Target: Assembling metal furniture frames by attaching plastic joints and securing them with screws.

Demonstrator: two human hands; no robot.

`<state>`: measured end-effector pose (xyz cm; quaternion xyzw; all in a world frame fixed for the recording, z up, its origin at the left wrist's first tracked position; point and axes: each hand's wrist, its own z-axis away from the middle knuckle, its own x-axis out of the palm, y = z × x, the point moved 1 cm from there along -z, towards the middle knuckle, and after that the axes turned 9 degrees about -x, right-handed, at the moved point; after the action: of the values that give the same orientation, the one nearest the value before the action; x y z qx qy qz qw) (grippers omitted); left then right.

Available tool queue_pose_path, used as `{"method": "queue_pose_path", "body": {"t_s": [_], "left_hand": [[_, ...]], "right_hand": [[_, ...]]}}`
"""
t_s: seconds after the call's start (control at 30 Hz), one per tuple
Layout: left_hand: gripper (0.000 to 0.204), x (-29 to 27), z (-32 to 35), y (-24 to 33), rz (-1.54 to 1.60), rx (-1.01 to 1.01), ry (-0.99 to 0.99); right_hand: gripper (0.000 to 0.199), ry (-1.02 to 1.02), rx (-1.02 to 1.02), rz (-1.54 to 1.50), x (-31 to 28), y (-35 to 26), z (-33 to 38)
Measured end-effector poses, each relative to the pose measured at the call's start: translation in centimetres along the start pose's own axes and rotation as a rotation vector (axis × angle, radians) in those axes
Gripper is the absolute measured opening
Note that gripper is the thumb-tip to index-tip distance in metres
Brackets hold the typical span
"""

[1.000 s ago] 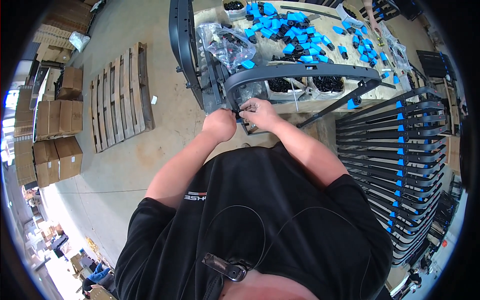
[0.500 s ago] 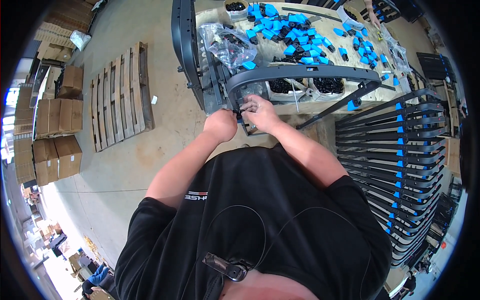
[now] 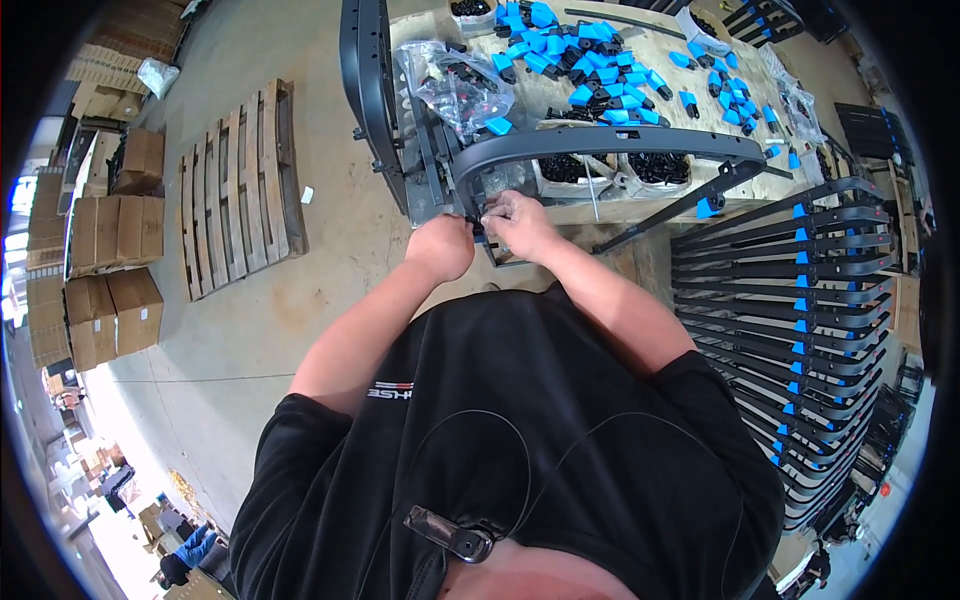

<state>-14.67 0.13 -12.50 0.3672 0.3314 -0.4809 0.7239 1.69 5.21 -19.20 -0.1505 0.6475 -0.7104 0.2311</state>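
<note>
A black curved metal frame (image 3: 610,143) lies across the table's near edge, its bend above my hands. My left hand (image 3: 440,247) is closed in a fist against the frame's near-left end; what its fingers hold is hidden. Close beside it, my right hand (image 3: 518,226) has thumb and fingertips drawn together at a small black part (image 3: 476,224) on that end. The part is too small and covered to name. A clear plastic bag (image 3: 462,95) with dark pieces lies beyond my hands.
The wooden table (image 3: 655,45) carries blue-and-black plastic pieces (image 3: 600,70) and tubs of small black parts (image 3: 655,170). Another black frame (image 3: 368,100) stands at its left edge. Stacked black frames (image 3: 780,300) are at right; a wooden pallet (image 3: 240,190) and cartons (image 3: 115,230) are at left.
My hands stay at the same end of the frame, with only slight finger movement. Another person's hand at the table's far right has gone from view.
</note>
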Motion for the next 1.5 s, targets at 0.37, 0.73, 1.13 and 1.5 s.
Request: {"method": "queue_pose_path", "body": {"t_s": [0.37, 0.73, 1.13, 1.5], "left_hand": [[0.039, -0.1, 0.0, 0.0, 0.020, -0.014, -0.018], [0.038, -0.3, 0.1, 0.1, 0.012, -0.012, -0.017], [0.037, -0.2, 0.0, 0.0, -0.004, 0.017, -0.005], [0.039, -0.2, -0.1, -0.2, 0.039, 0.001, -0.035]], "right_hand": [[0.026, -0.133, 0.273, -0.156, 0.1, 0.6, 0.0], [0.021, -0.135, 0.119, 0.038, -0.5, 0.5, -0.3], [0.026, -0.022, -0.002, -0.068, -0.4, 1.4, 0.2], [0.024, -0.012, -0.001, 0.013, -0.4, 0.8, 0.4]]}}
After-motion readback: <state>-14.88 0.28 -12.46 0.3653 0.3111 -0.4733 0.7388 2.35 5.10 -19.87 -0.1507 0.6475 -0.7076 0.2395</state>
